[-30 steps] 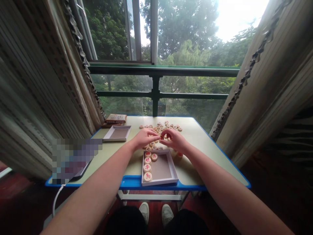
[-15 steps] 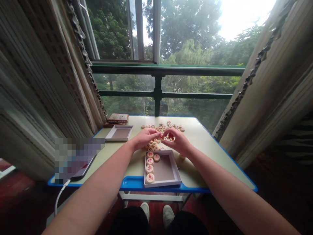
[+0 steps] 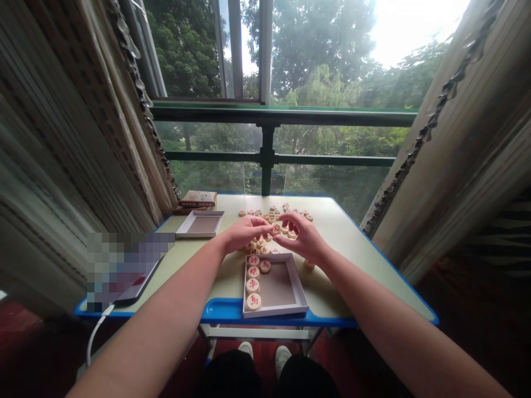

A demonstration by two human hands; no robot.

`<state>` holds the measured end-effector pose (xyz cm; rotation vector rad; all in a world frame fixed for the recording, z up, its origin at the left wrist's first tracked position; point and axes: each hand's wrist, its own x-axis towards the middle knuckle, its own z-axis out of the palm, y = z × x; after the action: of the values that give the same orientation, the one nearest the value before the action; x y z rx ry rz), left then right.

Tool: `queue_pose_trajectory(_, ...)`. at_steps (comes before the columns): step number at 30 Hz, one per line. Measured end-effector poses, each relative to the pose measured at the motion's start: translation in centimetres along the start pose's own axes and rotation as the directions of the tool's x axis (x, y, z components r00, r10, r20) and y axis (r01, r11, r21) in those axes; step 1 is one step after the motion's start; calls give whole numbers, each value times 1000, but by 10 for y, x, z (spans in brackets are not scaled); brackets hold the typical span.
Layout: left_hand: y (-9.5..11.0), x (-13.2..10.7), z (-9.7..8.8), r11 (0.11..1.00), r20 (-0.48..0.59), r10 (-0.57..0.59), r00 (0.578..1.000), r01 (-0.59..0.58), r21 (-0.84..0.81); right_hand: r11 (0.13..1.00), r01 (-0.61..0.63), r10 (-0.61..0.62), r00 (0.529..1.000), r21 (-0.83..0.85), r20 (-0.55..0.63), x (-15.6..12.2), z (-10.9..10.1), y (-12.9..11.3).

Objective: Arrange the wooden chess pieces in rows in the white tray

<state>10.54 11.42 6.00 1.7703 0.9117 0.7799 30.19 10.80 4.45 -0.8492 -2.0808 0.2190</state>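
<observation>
My left hand (image 3: 251, 231) pinches a round xiangqi piece (image 3: 276, 229) with a red character, held above the other pieces. Just to its right, my right hand (image 3: 299, 232) is open, thumb and fingers apart around the piece's right side. Below the hands lies a white open box (image 3: 296, 279); red-marked pieces (image 3: 253, 285) form a column along its left wall, with one more piece (image 3: 265, 266) beside the column near the top. Loose pieces (image 3: 260, 243) lie behind the box, partly hidden by my hands, and others (image 3: 274, 210) spread farther back.
A second shallow box (image 3: 179, 231) stands at the left, with a stack of small boxes or books (image 3: 198, 199) behind it. At the left edge lies a tablet-like device (image 3: 143, 282) with a white cable (image 3: 94, 329). Another piece (image 3: 309, 264) sits beside my right forearm.
My right fingers have opened away from the piece, which stays in my left hand and now shows more of its face. The view has shifted slightly.
</observation>
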Motion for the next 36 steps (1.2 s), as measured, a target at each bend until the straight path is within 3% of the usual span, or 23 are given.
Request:
queue_pose_trajectory(10,0,-2,-4,998,102,-23,994,29,-58,998,-11,3,993,63,119,0,-5,-12)
queue_pose_trajectory(12,-2,0,-4,998,39,-31,999,33,-46,999,-25,21,991,33,133,0,-5,-13)
queue_pose_trajectory(14,-6,4,-6,999,-122,-13,992,8,-39,999,-32,31,980,0,195,-1,-5,-14)
queue_pose_trajectory(16,-12,9,-9,999,-309,17,951,-28,-33,1000,-15,21,956,-22,293,-1,-4,-16)
queue_pose_trajectory(19,-21,15,-12,999,-438,27,899,-33,-7,998,34,-11,916,-50,400,-3,-2,-19)
queue_pose_trajectory(26,-27,17,-7,995,-436,15,900,30,94,986,129,-67,890,-108,451,-6,4,-22)
queue_pose_trajectory(36,-25,16,-5,984,-447,45,893,38,175,975,176,-101,894,-134,437,-8,8,-23)
